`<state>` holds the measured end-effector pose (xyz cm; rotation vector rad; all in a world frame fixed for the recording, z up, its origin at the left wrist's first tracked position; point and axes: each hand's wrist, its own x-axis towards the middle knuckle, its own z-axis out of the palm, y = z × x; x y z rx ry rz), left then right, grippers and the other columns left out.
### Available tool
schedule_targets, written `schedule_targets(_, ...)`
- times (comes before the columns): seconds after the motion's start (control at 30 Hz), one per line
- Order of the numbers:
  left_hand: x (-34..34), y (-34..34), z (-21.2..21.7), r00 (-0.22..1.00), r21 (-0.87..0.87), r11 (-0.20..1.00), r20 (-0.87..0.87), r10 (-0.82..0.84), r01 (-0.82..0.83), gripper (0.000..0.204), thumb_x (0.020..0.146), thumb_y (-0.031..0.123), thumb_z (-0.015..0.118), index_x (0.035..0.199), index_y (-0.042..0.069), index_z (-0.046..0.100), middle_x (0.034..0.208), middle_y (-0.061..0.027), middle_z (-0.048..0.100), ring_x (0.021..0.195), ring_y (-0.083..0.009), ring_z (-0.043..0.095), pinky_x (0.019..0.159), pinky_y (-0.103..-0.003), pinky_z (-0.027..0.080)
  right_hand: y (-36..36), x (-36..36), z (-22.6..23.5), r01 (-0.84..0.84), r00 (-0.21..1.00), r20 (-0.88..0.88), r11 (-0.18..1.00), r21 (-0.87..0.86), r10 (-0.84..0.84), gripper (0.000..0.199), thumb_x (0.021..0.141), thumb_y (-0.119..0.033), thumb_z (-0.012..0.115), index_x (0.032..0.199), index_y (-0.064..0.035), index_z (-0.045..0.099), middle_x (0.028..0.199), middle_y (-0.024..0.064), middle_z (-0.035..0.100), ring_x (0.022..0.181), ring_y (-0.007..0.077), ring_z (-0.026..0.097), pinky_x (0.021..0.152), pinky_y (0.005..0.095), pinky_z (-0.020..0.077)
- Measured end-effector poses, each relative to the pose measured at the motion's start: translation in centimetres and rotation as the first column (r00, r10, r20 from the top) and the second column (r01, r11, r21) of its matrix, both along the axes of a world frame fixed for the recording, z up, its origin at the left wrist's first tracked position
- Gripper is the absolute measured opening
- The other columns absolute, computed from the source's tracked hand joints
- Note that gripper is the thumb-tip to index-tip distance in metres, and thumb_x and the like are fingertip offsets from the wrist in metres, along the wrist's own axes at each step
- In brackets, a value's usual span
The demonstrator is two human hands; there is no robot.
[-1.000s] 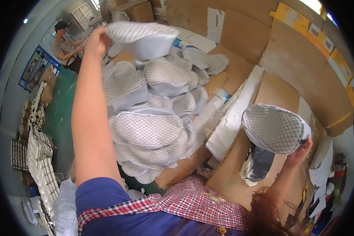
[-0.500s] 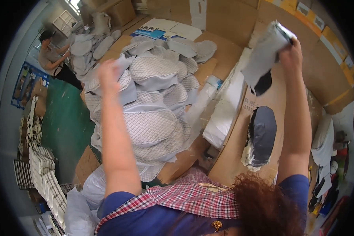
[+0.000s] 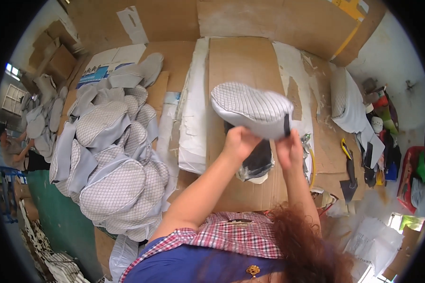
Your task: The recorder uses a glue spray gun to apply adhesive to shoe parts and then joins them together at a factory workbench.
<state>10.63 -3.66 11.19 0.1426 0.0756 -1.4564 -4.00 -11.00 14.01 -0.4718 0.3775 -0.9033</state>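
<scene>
- Where the green floor (image 3: 56,212) runs along the far left edge, another person (image 3: 14,151) stands beside it, well apart from the work.
- Just right of that strip, a heap of grey quilted shoe uppers (image 3: 113,155) covers the left part of the cardboard-covered table (image 3: 241,61), spilling to its near edge.
- Between the heap and the hands lies a white foam sheet (image 3: 193,118), its long edge running near to far.
- Left hand (image 3: 238,141) is closed on the underside of one grey quilted upper (image 3: 250,108), held up above the table's middle.
- Right hand (image 3: 289,148) pinches the same upper at its right end, fingers curled around the dark edge.
- Under the hands sits a dark form in clear wrap (image 3: 257,162); bare cardboard lies open beyond it toward the far wall.
- Further right, a folded white stack (image 3: 347,101) lies by the table's right edge, with scissors (image 3: 349,167) nearer.
</scene>
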Motion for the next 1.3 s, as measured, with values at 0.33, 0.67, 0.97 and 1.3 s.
schedule_targets(0.33, -6.8, 11.3, -3.7, 0.943, 0.547, 0.834, 0.232, -0.238, 0.076, 0.044, 0.077, 0.005, 0.052, 0.119, 0.006, 0.040, 0.117, -0.0109, 0.049, 0.107, -0.0266, 0.047, 0.088, -0.046, 0.039, 8.0, -9.3, -11.2, -0.149, 0.938, -0.235, 0.907, 0.395, 0.257, 0.048, 0.085, -0.034, 0.051, 0.127, -0.0140, 0.039, 0.127, 0.0039, 0.044, 0.114, 0.0215, 0.044, 0.093, 0.0410, 0.0397)
schedule_targets(0.67, -3.9, 12.0, -10.2, 0.923, 0.628, 0.777, 0.323, -0.209, -0.044, 0.039, 0.077, 0.002, 0.050, 0.115, 0.008, 0.047, 0.107, -0.0092, 0.056, 0.093, -0.0239, 0.056, 0.077, -0.041, 0.047, 5.7, -10.0, -12.7, -0.345, 0.856, -0.187, 0.801, 0.490, 0.483, 0.021, 0.083, -0.021, 0.054, 0.099, -0.0073, 0.054, 0.099, 0.0042, 0.058, 0.089, 0.0158, 0.055, 0.067, 0.0324, 0.0471)
schedule_targets(0.97, -6.9, 10.9, -8.7, 0.857, 0.716, 0.650, 0.479, -0.191, -0.255, 0.055, 0.067, -0.003, 0.050, 0.121, -0.004, 0.037, 0.109, -0.0157, 0.052, 0.096, -0.0300, 0.053, 0.080, -0.044, 0.044, 5.2, -10.9, -16.0, -0.192, 0.651, -0.710, 0.963, 0.189, 0.270, 0.013, 0.082, -0.011, 0.046, 0.087, -0.0062, 0.057, 0.068, 0.0036, 0.058, 0.051, 0.0102, 0.051, 0.041, 0.0245, 0.0388)
schedule_targets(1.3, -5.1, 7.0, -7.3, 0.526, 0.610, 0.295, 0.789, -0.319, -0.736, 0.042, 0.083, 0.017, 0.050, 0.119, -0.002, 0.043, 0.118, -0.0182, 0.049, 0.109, -0.0315, 0.047, 0.092, -0.040, 0.038, -3.5, -17.4, -8.7, -0.527, 0.253, -0.439, 0.258, -0.810, -0.862, 0.039, 0.070, -0.009, 0.062, 0.107, -0.0050, 0.049, 0.103, 0.0172, 0.052, 0.097, 0.0372, 0.047, 0.083, 0.0414, 0.0400)
